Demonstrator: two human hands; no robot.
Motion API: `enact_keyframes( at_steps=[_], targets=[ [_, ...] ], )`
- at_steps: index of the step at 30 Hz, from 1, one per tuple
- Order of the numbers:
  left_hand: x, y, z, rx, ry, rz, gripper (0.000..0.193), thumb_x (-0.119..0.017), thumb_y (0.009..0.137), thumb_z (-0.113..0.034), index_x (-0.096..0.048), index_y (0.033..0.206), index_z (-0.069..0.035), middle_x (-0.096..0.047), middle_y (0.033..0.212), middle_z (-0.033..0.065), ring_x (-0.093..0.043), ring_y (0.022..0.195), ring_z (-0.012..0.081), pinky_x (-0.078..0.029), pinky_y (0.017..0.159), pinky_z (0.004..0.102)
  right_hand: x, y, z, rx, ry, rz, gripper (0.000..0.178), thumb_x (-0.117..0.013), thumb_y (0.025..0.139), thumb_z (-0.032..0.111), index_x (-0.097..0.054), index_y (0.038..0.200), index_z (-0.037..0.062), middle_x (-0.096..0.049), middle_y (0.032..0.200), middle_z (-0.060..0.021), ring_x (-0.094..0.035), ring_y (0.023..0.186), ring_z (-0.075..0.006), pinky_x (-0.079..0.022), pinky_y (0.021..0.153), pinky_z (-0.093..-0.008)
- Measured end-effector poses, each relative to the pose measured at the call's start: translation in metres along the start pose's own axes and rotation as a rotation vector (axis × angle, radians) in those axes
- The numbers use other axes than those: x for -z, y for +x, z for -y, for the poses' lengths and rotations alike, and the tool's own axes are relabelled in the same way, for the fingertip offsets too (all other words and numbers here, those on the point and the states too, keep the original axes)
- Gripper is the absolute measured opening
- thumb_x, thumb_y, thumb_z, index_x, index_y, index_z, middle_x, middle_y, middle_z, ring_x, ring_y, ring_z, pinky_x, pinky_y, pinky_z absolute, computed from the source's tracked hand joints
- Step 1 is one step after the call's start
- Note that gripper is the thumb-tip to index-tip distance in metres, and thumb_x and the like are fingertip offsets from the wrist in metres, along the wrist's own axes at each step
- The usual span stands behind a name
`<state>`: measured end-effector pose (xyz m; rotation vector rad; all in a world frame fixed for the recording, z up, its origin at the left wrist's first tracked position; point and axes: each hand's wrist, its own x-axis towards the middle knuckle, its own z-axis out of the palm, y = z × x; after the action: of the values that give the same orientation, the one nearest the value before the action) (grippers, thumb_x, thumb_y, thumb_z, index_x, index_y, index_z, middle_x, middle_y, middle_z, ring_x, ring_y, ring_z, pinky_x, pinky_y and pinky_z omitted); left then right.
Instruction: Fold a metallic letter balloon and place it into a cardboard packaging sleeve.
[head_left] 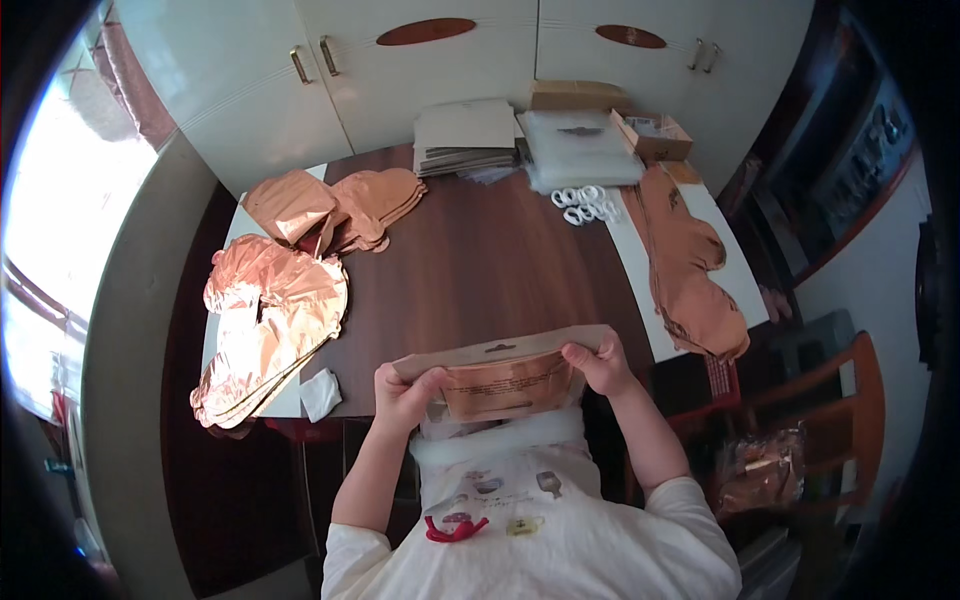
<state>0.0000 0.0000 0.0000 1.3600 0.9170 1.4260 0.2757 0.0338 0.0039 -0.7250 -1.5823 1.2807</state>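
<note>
In front of my chest, at the table's near edge, I hold up a flat retail pack [508, 390]. It has a pale card strip with a hang slot along its top, and copper-coloured foil with dark print shows below. My left hand [405, 396] pinches its left end, thumb in front. At the opposite end my right hand [600, 364] grips the card the same way. The fingers behind the card are hidden. Frosted plastic [500, 440] lies against my shirt just under the pack.
Copper foil balloons [285, 285] pile up on the table's left; more flat foil shapes [685, 270] lie right. Grey cards [465, 138], clear plastic bags [578, 150], an open box [655, 137] and white rings [585, 204] sit at the back. A wooden chair [862, 420] stands right.
</note>
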Motion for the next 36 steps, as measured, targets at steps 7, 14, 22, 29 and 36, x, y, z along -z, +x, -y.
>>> enact_keyframes(
  at_steps=[7,14,22,29,36],
  targets=[
    [-0.019,-0.053,-0.001,-0.092,0.394,-0.057,0.010,-0.058,0.084,-0.003,-0.066,0.087,0.002,-0.064,0.071,0.0077,-0.058,0.061,0.0115,-0.044,0.055,0.0247,-0.017,-0.068,-0.010,0.060,-0.114,-0.476,0.021,-0.055,0.094,0.017,-0.063,0.108,0.0037,-0.056,0.078,0.0009,-0.048,0.064,-0.0048,-0.041,0.059,-0.0231],
    [-0.066,-0.103,0.008,-0.956,0.841,0.355,0.020,-0.066,0.072,-0.006,-0.066,0.092,-0.003,-0.070,0.090,0.0068,-0.067,0.077,0.0183,-0.049,0.061,0.0252,-0.061,-0.182,0.002,-0.224,0.037,-0.263,0.038,-0.041,0.099,0.028,-0.048,0.124,0.0017,-0.058,0.103,-0.0031,-0.050,0.076,-0.0050,-0.041,0.065,-0.0207],
    [-0.102,-0.124,0.017,-0.948,0.854,0.837,0.044,-0.068,0.076,-0.027,-0.060,0.117,-0.013,-0.060,0.121,0.0048,-0.054,0.115,0.0222,-0.045,0.092,0.0369,-0.051,-0.223,-0.005,-0.425,0.390,-0.813,0.034,-0.054,0.089,0.015,-0.053,0.118,-0.0019,-0.062,0.105,-0.0078,-0.060,0.090,-0.0149,-0.049,0.079,-0.0292],
    [-0.074,-0.122,0.035,-0.686,0.853,0.614,0.040,-0.072,0.075,-0.026,-0.063,0.112,-0.012,-0.059,0.121,0.0069,-0.055,0.113,0.0258,-0.043,0.090,0.0385,0.151,-0.330,-0.014,-0.438,-0.806,-1.190,0.028,-0.054,0.089,0.015,-0.056,0.109,-0.0046,-0.064,0.099,-0.0216,-0.063,0.093,-0.0326,-0.047,0.082,-0.0387],
    [-0.058,-0.107,0.058,-0.467,0.910,0.654,0.035,-0.071,0.074,-0.021,-0.065,0.107,-0.013,-0.061,0.117,0.0047,-0.056,0.111,0.0258,-0.045,0.081,0.0383,0.291,-0.299,-0.054,-1.057,-1.501,-0.827,0.030,-0.045,0.090,0.025,-0.055,0.109,0.0049,-0.066,0.087,-0.0229,-0.063,0.082,-0.0436,-0.050,0.074,-0.0531]
  ],
)
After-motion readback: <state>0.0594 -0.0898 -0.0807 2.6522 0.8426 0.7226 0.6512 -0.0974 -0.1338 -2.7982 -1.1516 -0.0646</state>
